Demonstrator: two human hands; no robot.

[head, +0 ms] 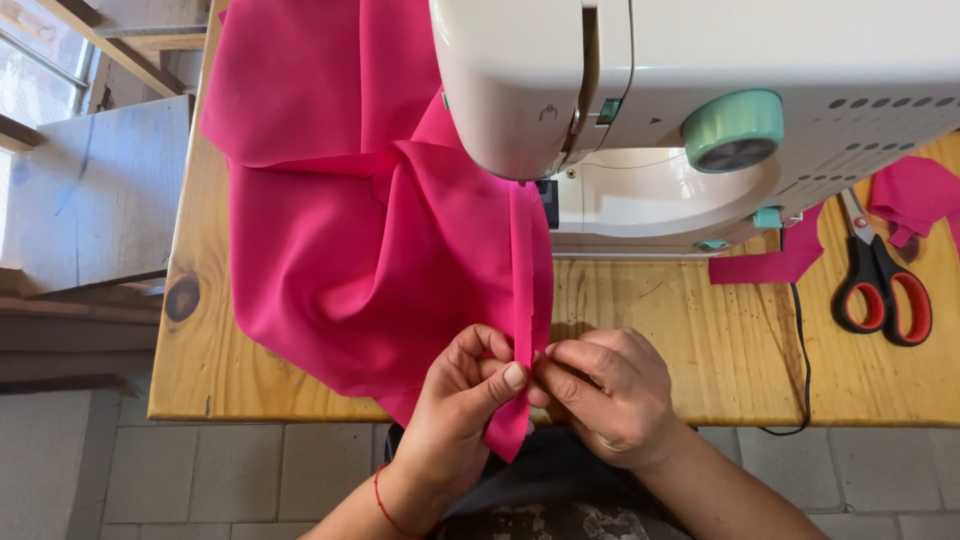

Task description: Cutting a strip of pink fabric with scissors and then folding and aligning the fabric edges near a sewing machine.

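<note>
Pink fabric [360, 220] is spread over the left of the wooden table [700, 340], its near edge hanging off the table front. That edge is pinched by the left hand [455, 410], thumb over the fold, and, touching it, by the right hand [605, 390], fingers closed narrow. White sewing machine [700, 100] far centre; pink scraps [770, 265] and scissors [885, 285] lie right.

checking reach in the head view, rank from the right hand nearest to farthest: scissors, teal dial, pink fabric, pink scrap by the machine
1. pink fabric: pinched in the right hand, at the table's front edge.
2. pink scrap: up and to the right, beside the machine base.
3. teal dial and scissors: too close to call; dial up on the machine, scissors far right.
</note>
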